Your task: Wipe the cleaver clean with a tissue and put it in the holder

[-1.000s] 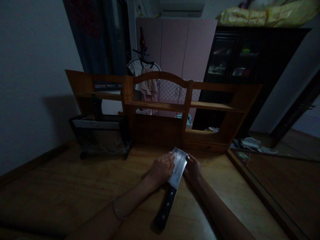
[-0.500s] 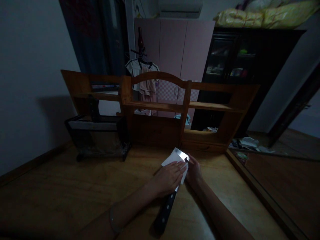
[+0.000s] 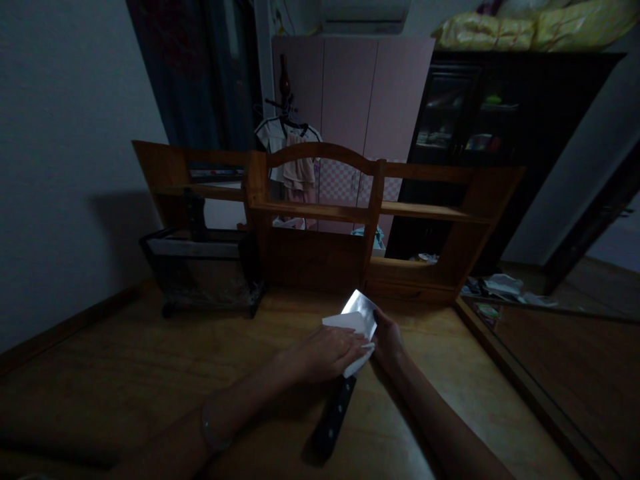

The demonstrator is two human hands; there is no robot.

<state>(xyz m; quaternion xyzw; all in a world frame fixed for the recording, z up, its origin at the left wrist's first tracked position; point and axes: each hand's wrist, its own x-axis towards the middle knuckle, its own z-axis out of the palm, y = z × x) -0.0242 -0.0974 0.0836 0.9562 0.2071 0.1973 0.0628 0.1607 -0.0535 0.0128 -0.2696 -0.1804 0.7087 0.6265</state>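
A cleaver [image 3: 367, 309] with a shiny broad blade and a black riveted handle [image 3: 334, 419] lies at a slant over the table, handle toward me. My right hand [image 3: 390, 341] pinches the blade's right edge near its far end. Pressed over the blade, my left hand [image 3: 334, 352] holds a folded white tissue [image 3: 345, 321] against the metal. The tissue sticks out past the fingers on both sides and hides the lower blade.
Behind the hands stands a wooden shelf unit [image 3: 320, 213] along the table's far side. To the left is a black-framed holder [image 3: 205, 267] with a black handle [image 3: 196, 212] rising above it. A raised wooden edge [image 3: 510, 373] runs along the right.
My left hand has slid the tissue down the blade toward the handle, baring more of the far blade. The right hand still grips the blade edge. The view has shifted slightly.
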